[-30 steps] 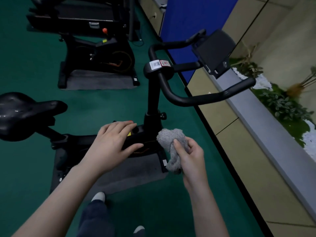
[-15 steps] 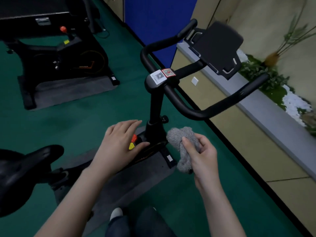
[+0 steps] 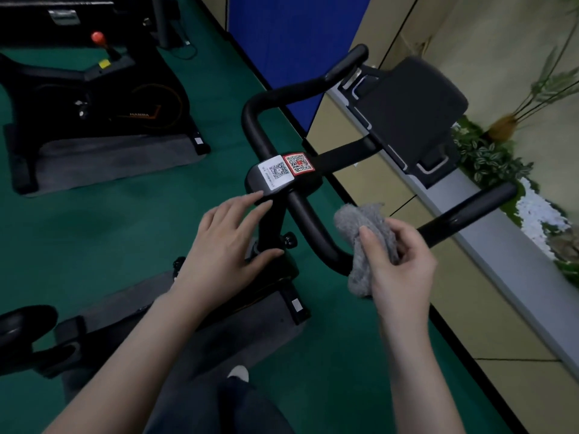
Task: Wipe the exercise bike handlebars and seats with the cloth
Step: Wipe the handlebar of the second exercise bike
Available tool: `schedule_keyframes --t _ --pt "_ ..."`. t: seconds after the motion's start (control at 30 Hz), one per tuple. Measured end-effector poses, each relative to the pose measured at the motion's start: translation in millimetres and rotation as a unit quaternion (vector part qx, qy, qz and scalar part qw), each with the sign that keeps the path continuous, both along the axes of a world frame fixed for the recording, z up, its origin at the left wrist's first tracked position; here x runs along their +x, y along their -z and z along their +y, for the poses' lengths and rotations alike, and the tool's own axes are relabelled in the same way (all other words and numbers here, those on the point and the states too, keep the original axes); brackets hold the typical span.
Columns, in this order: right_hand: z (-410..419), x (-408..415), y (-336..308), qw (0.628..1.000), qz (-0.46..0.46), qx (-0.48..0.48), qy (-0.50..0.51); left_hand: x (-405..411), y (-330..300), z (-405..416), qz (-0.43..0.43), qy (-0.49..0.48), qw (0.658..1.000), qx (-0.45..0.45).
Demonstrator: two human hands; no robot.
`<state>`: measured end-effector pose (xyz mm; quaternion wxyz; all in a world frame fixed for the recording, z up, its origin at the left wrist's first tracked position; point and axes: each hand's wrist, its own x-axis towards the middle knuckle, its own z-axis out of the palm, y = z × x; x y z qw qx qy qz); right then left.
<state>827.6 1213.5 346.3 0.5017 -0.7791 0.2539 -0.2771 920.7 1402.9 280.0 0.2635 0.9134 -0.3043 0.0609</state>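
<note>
Handlebars (image 3: 308, 219) of the nearest exercise bike fill the middle of my head view, the black tube looping from upper centre down to lower centre and out to the right edge. My right hand (image 3: 399, 261) pinches the bunched grey cloth (image 3: 365, 238) between thumb and fingers, right at the lower bend of the bar; I can't tell whether it touches yet. My left hand (image 3: 230, 245) is spread, fingers straight, tips by the stem under the QR stickers (image 3: 285, 169). Only the seat's (image 3: 22, 325) nose shows, at the lower left edge. I judge wiping is about to begin; next I'd wrap the cloth around the bend and drag along the bar.
</note>
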Motion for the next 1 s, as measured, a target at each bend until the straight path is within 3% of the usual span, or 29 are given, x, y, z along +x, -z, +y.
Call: schedule_keyframes --t 0.17,0.3,0.5,0.73,1.0 --pt "4.0 57.5 6.5 0.982 0.073 -0.172 -0.039 28.7 -4.9 -4.0 -0.018 0.002 1.000 -0.009" --pt "21.9 84.2 19.6 0.955 0.116 -0.254 -0.096 56.7 -5.4 -10.1 -0.033 0.042 0.998 -0.016" --pt "23.0 72.7 24.3 0.948 0.127 -0.274 -0.096 84.1 -2.4 -25.3 -0.029 0.139 0.989 -0.043" --pt "36.8 66.3 29.8 0.943 0.148 -0.298 0.024 109.9 8.2 -28.8 -0.011 0.212 0.971 -0.111" --pt "62.4 62.0 41.0 0.904 0.142 -0.401 0.048 123.1 13.2 -25.6 0.024 0.264 0.947 -0.181"
